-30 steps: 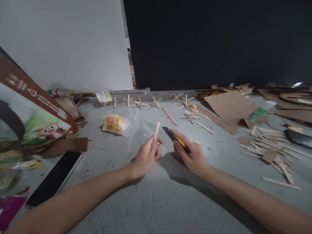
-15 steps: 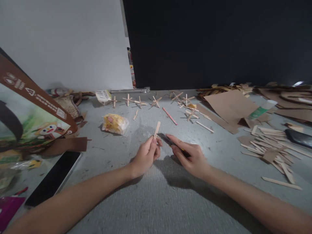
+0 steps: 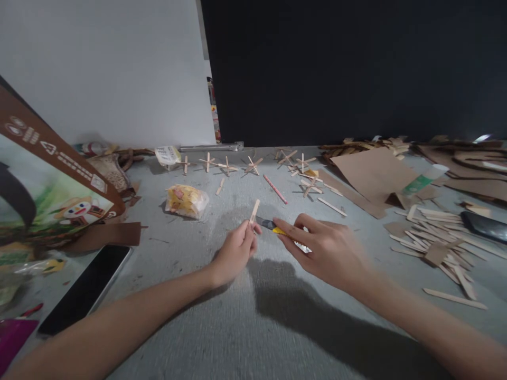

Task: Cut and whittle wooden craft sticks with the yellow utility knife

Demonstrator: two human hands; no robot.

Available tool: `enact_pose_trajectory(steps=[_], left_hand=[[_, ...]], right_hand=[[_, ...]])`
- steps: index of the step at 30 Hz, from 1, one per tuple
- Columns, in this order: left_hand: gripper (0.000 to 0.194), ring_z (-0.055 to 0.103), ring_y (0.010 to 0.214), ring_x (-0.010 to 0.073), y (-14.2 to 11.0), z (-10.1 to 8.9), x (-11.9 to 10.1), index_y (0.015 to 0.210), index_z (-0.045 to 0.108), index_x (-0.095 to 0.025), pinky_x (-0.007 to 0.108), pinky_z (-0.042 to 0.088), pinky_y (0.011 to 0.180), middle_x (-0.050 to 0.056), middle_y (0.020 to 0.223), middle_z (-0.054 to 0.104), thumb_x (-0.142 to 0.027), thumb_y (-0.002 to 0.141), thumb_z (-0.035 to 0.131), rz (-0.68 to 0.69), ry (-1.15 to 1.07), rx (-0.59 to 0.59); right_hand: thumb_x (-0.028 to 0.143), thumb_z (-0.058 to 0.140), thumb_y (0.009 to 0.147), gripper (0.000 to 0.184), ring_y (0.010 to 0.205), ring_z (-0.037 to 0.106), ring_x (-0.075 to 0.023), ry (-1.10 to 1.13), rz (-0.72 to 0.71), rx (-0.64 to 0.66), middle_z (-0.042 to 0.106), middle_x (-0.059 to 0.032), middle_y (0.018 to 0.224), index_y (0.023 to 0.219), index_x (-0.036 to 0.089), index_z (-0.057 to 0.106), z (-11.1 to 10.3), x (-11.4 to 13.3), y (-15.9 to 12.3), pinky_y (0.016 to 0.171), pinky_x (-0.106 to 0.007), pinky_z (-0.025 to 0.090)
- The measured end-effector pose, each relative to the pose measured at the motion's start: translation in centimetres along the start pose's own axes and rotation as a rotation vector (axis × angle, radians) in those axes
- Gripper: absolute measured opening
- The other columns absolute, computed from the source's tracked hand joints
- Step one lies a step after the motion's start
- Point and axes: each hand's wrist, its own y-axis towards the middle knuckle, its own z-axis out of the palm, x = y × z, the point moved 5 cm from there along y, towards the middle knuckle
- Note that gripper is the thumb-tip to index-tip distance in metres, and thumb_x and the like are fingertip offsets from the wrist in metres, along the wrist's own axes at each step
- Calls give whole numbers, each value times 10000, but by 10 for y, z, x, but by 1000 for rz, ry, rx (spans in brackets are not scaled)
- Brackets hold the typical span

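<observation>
My left hand (image 3: 236, 247) is closed around the lower end of a pale wooden craft stick (image 3: 255, 210), which points up and slightly right. My right hand (image 3: 322, 245) grips a utility knife (image 3: 275, 227) with a yellow and black body. The knife's dark front end reaches left to the stick, just above my left fingertips; whether the edge touches the wood I cannot tell. Beyond the hands, several small crosses of craft sticks (image 3: 253, 165) stand in a row on the grey table (image 3: 206, 327), near a red patterned stick (image 3: 275, 189).
On the right lie a heap of loose craft sticks (image 3: 447, 237), a glue stick (image 3: 425, 179), brown cardboard (image 3: 372, 171) and a dark object (image 3: 485, 226). A yellow plastic packet (image 3: 186, 201), a phone (image 3: 87, 290) and a printed brown bag (image 3: 67, 174) are on the left.
My right hand has lifted and turned, its fingers now more arched over the knife, and more of the yellow body shows. The left hand and its stick have barely moved.
</observation>
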Motion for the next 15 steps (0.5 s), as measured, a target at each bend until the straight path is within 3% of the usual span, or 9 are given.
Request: enact_pose_trajectory(steps=[10,15], left_hand=[[511,368,505,128,-1,5,0,920,546,-220,276,288,532,-83,567,413,-670,1081,364,-21,28,95],[428,376,513,129,-1,4,0,914,536,-221,278,311,551,-82,575,420,-551,1098,336,0,108,113]], right_hand=[[336,484,1145,354,558,558,-125,-1,-52,89,691,-19,788,1244,235,808,-2,-3,3,558,-322,250],[328,499,1138,330,565,553,-128,-19,-59,117,676,-11,781,1207,232,806,-4,-1,2,567,-334,239]])
